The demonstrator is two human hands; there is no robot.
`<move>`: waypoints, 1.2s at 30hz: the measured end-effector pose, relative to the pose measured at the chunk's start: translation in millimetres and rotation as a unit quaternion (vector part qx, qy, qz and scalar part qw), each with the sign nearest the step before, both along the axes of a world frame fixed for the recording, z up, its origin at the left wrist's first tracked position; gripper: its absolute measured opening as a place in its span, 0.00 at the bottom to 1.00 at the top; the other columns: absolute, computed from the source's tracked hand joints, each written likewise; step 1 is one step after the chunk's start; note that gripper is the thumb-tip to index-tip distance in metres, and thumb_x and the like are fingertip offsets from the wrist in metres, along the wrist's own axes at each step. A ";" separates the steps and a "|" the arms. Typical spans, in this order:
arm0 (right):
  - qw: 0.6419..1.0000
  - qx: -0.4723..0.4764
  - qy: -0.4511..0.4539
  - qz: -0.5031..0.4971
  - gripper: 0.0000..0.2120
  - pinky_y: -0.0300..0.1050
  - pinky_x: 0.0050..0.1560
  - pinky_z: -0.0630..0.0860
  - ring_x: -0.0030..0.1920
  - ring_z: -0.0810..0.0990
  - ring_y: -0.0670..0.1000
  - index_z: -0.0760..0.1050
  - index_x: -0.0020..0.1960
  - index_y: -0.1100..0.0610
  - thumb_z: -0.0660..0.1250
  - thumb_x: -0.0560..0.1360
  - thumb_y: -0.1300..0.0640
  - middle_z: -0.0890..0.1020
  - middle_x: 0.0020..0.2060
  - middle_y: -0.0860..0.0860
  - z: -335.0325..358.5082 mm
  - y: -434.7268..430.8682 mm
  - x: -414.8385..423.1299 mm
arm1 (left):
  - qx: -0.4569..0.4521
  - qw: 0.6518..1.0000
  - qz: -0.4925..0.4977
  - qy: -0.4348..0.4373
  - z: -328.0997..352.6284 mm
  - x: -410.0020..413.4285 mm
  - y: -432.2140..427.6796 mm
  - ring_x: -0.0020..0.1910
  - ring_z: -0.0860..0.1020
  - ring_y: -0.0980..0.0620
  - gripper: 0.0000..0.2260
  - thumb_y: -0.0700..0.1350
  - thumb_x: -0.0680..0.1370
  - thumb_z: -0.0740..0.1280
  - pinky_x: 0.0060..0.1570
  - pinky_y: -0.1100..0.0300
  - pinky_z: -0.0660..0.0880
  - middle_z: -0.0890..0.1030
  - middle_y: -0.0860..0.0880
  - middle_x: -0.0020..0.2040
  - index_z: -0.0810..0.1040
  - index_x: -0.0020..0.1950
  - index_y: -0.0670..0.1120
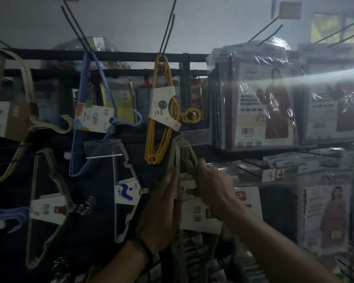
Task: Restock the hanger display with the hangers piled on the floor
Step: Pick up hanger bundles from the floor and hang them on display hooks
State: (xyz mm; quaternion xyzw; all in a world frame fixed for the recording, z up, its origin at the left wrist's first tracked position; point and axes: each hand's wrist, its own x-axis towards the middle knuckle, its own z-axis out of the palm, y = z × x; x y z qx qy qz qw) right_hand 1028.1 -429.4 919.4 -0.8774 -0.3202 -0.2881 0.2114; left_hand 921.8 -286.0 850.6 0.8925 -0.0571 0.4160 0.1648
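Note:
A bundle of grey-green hangers (177,152) with a white card label (200,213) hangs at a display peg (189,146) in the middle of the rack. My right hand (212,180) grips the bundle's upper right arm just under the peg. With straight fingers, my left hand (161,211) presses flat against the bundle's left side. Other bundles hang on pegs to the left: yellow hangers (160,111), blue hangers (86,119), clear hangers (123,180) and cream hangers (47,201).
Long black wire pegs (168,29) stick out toward me overhead. Packaged garments in plastic (260,99) fill the hooks on the right. A black frame bar (121,55) runs across the top. The lighting is dim.

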 end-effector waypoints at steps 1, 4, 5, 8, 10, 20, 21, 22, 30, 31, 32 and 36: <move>1.000 0.001 -0.018 -0.008 0.07 0.44 0.28 0.69 0.28 0.72 0.47 0.65 0.58 0.53 0.62 0.85 0.53 0.76 0.36 0.47 3.1 -2.3 -1.7 | 0.034 0.999 0.002 0.004 -5.1 -0.3 1.8 0.83 0.44 0.62 0.29 0.51 0.88 0.56 0.79 0.65 0.48 0.42 0.62 0.84 0.44 0.85 0.56; 0.997 0.032 -0.066 -0.023 0.06 0.41 0.26 0.58 0.28 0.70 0.48 0.65 0.58 0.54 0.59 0.86 0.52 0.77 0.39 0.48 7.4 -12.6 -6.4 | 0.090 0.996 0.003 -0.022 -5.1 3.2 7.2 0.84 0.49 0.58 0.28 0.49 0.88 0.55 0.81 0.61 0.53 0.46 0.58 0.85 0.45 0.85 0.53; 0.996 0.041 -0.076 -0.028 0.06 0.40 0.27 0.58 0.29 0.71 0.48 0.65 0.57 0.54 0.59 0.86 0.52 0.78 0.40 0.48 6.5 -15.7 -7.8 | 0.110 0.993 0.008 -0.031 -4.0 5.9 9.5 0.84 0.51 0.57 0.28 0.49 0.87 0.55 0.81 0.62 0.52 0.48 0.56 0.86 0.46 0.85 0.52; 0.995 0.056 -0.071 -0.033 0.04 0.43 0.30 0.68 0.31 0.77 0.51 0.64 0.55 0.53 0.59 0.86 0.54 0.79 0.40 0.49 -1.4 -18.3 -5.5 | 0.156 0.987 0.031 -0.026 -2.9 17.0 13.7 0.84 0.52 0.56 0.29 0.48 0.86 0.56 0.81 0.62 0.52 0.51 0.51 0.86 0.49 0.85 0.48; 0.996 0.070 -0.058 -0.014 0.04 0.42 0.29 0.68 0.31 0.78 0.50 0.65 0.57 0.54 0.58 0.86 0.54 0.79 0.40 0.49 -2.7 -17.3 1.3 | 0.155 0.987 0.035 -0.006 -1.1 21.3 12.7 0.84 0.51 0.55 0.31 0.46 0.86 0.60 0.81 0.59 0.53 0.49 0.52 0.86 0.49 0.85 0.48; 0.998 0.022 0.046 0.041 0.10 0.52 0.44 0.81 0.46 0.82 0.58 0.71 0.61 0.56 0.57 0.85 0.51 0.79 0.53 0.60 1.7 43.0 63.9 | 0.121 0.974 0.118 0.153 19.4 29.9 31.8 0.83 0.49 0.50 0.38 0.48 0.84 0.61 0.79 0.49 0.61 0.33 0.58 0.83 0.37 0.84 0.54; 0.999 0.011 0.028 0.026 0.11 0.49 0.44 0.80 0.49 0.82 0.58 0.70 0.64 0.59 0.59 0.85 0.55 0.78 0.56 0.61 2.6 47.3 69.4 | 0.124 0.969 0.125 0.175 21.8 30.9 32.8 0.83 0.50 0.49 0.39 0.49 0.84 0.62 0.78 0.48 0.63 0.33 0.58 0.83 0.37 0.84 0.55; 1.000 0.002 0.009 0.019 0.12 0.47 0.45 0.79 0.51 0.82 0.59 0.71 0.65 0.61 0.60 0.84 0.57 0.77 0.57 0.61 4.1 49.8 73.0 | 0.124 0.964 0.130 0.194 23.3 30.8 32.0 0.82 0.52 0.48 0.39 0.51 0.83 0.63 0.78 0.48 0.64 0.34 0.58 0.83 0.39 0.85 0.55; 0.998 0.011 0.005 0.055 0.17 0.55 0.46 0.83 0.47 0.84 0.57 0.80 0.53 0.57 0.61 0.84 0.45 0.84 0.48 0.56 0.9 59.3 105.5 | 0.096 0.939 0.198 0.266 10.3 24.9 24.5 0.63 0.76 0.46 0.14 0.56 0.81 0.59 0.60 0.54 0.76 0.77 0.52 0.65 0.80 0.61 0.56; 0.996 0.036 0.033 0.070 0.17 0.55 0.45 0.83 0.45 0.84 0.57 0.80 0.51 0.57 0.63 0.84 0.44 0.84 0.47 0.56 -0.7 58.0 107.9 | 0.085 0.937 0.208 0.267 6.8 20.8 23.0 0.60 0.77 0.46 0.13 0.56 0.80 0.59 0.57 0.54 0.77 0.79 0.52 0.61 0.81 0.57 0.56; 0.993 0.061 0.058 0.079 0.17 0.55 0.45 0.83 0.44 0.84 0.57 0.79 0.50 0.58 0.66 0.82 0.43 0.84 0.45 0.56 -3.1 55.8 107.5 | 0.070 0.937 0.217 0.264 3.6 15.9 20.5 0.58 0.78 0.47 0.13 0.56 0.79 0.59 0.55 0.55 0.77 0.79 0.52 0.59 0.81 0.56 0.56; 0.991 0.077 0.084 0.064 0.20 0.57 0.49 0.82 0.50 0.83 0.60 0.73 0.62 0.58 0.66 0.81 0.43 0.83 0.51 0.57 -17.0 42.1 79.8 | -0.013 0.941 0.237 0.242 -6.2 -19.0 6.8 0.55 0.82 0.49 0.13 0.56 0.78 0.62 0.53 0.56 0.80 0.83 0.55 0.58 0.79 0.61 0.61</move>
